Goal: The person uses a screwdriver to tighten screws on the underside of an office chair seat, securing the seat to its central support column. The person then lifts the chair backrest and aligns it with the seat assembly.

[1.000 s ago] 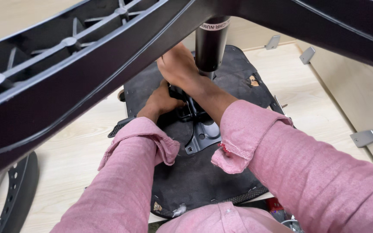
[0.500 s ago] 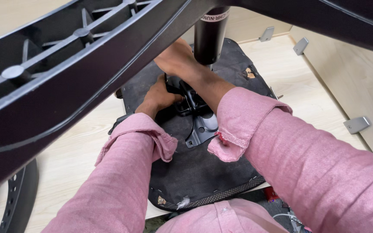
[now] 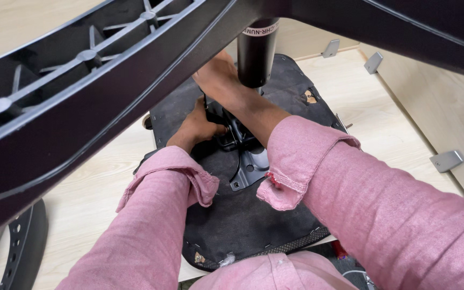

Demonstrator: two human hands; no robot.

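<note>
Hands at the mechanism under an upturned chair seat

At frame centre the left hand [image 3: 198,128] curls on the black mechanism [image 3: 243,156] bolted to the seat [image 3: 243,225]; the right hand [image 3: 222,80] presses beside the cylinder [image 3: 256,53], its fingers hidden, so I cannot tell its grip. The base [image 3: 81,107] blocks the upper frame. Brackets [image 3: 447,160] lie right on the worktop [image 3: 87,198].

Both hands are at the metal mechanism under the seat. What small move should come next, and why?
Probably steady the metal plate with the left hand, because the right hand reaches past the black cylinder and the mechanism seems not yet settled on the upturned seat.
</note>
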